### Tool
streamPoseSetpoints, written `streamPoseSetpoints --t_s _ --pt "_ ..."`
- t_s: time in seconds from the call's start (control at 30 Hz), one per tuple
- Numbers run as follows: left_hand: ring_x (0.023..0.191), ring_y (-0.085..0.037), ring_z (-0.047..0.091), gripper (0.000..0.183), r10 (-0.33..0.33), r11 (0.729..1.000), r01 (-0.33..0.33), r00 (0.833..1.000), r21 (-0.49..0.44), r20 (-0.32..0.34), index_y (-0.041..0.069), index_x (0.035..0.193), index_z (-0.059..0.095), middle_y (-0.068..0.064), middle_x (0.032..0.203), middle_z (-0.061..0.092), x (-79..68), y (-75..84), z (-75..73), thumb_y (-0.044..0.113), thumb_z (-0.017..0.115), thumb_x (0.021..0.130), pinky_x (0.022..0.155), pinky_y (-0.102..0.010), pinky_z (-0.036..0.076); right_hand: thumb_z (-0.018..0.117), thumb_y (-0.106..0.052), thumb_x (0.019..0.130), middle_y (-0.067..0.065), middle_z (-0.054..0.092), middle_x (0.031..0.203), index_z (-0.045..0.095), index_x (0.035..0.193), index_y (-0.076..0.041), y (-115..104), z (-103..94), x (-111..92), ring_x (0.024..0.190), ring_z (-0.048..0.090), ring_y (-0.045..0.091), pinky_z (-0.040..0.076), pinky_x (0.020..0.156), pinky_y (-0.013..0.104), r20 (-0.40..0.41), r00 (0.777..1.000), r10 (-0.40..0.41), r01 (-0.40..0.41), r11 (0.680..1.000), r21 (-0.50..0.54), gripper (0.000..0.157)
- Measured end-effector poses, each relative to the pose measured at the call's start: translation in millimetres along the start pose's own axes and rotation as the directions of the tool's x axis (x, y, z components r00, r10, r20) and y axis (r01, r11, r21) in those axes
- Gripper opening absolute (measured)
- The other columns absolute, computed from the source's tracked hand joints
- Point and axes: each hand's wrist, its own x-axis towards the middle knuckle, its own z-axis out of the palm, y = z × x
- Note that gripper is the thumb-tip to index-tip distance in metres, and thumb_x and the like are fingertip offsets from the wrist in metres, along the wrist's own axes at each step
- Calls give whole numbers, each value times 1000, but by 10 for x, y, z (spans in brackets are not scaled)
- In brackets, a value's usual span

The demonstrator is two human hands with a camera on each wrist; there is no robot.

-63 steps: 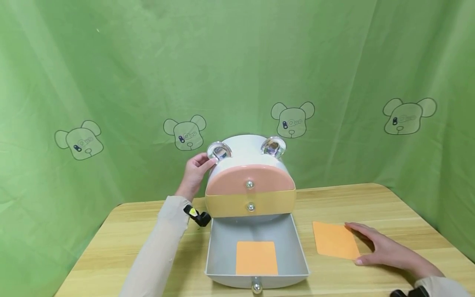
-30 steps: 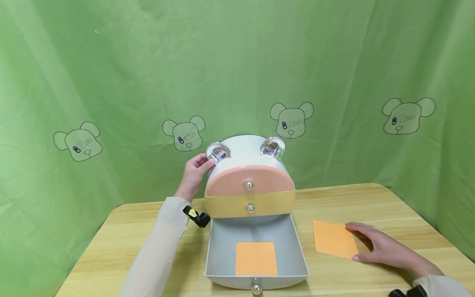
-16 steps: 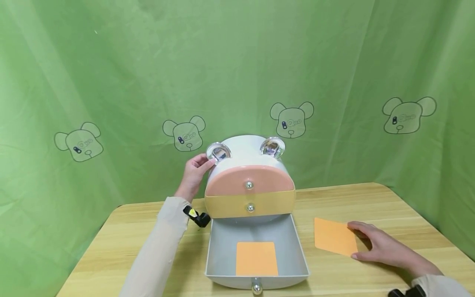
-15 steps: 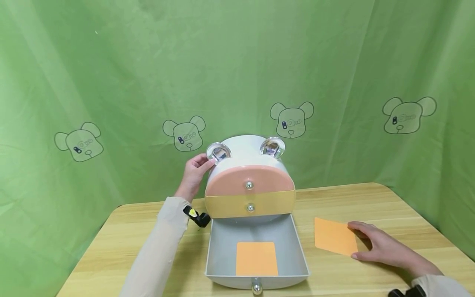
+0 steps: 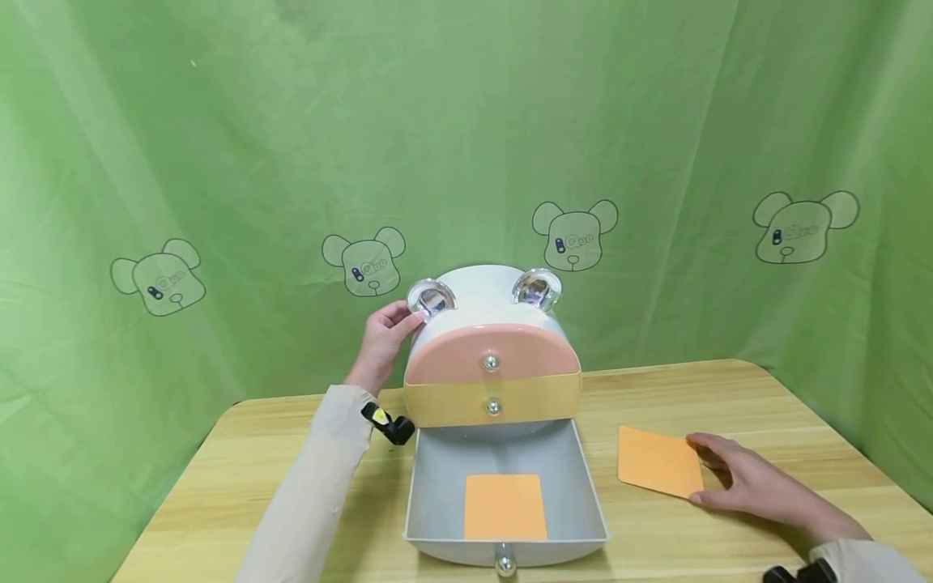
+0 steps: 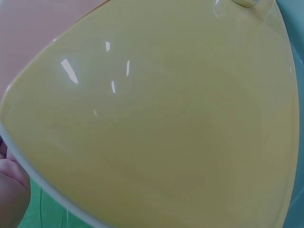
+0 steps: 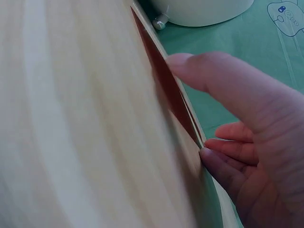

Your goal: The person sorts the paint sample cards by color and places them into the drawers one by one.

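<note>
In the head view a white drawer box (image 5: 481,295) stands mid-table, with shiny silver ears and pink, yellow and grey drawers. My left hand (image 5: 382,336) grips the base of its left ear (image 5: 432,300), thumb in front; some fingers are hidden behind. The grey bottom drawer (image 5: 437,478) is pulled out, and one orange paper square (image 5: 504,506) lies in it. To the right, my right hand (image 5: 758,486) holds a second orange paper square (image 5: 656,460) by its right edge, thumb at the near corner, a finger at the far corner.
The pink drawer (image 5: 452,356) and yellow drawer (image 6: 156,118) are pushed in. A metal knob (image 5: 505,560) sticks out from the grey drawer near the front of the wooden table (image 5: 262,461). Green curtains (image 5: 466,121) printed with bear heads hang around it.
The right hand's thumb has shifted slightly away from me, and the orange paper square it holds has turned and slid a little the same way. My left hand stays at the ear.
</note>
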Motion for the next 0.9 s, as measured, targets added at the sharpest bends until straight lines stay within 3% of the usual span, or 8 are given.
streamPoseSetpoints --t_s 0.3,0.6,0.77,0.83,0.9 --pt "79 -7 61 16 -6 1000 6 1000 -9 -1 12 95 63 7 84 67 5 -5 -6 -1 61 85 82 -22 51 82 -26 70 29 54 123 44 128 13 -30 -19 2 104 55 1 31 86 0 -10 1000 28 -28 999 26 79" --pt "78 -6 61 16 -6 1000 6 1000 -17 -5 12 95 64 6 83 68 -1 5 10 -1 61 85 79 -20 51 81 -21 71 31 54 122 43 128 13 -31 -9 -25 111 40 -14 24 90 -3 -54 999 3 3 995 101 76" --pt "76 -6 60 17 2 999 -3 1000 -37 -7 14 90 65 6 81 67 -5 13 17 -3 60 85 76 -18 51 79 -22 74 32 50 128 40 131 13 -112 1 -43 114 33 -18 22 91 -3 5 999 49 -50 988 146 77" --pt "75 -6 60 18 8 999 -8 1000 -42 -9 14 88 65 6 80 67 -7 11 19 -3 60 85 75 -17 51 78 -23 75 31 49 129 40 132 13 -171 22 -49 118 39 -8 20 91 -4 20 998 67 -69 987 144 77" --pt "75 -6 60 18 9 999 -10 1000 -42 -11 14 88 65 6 80 67 -9 3 22 -3 60 85 75 -17 51 79 -26 74 31 49 129 41 131 12 -233 50 -59 122 47 13 16 90 -5 14 997 76 -77 990 115 78"
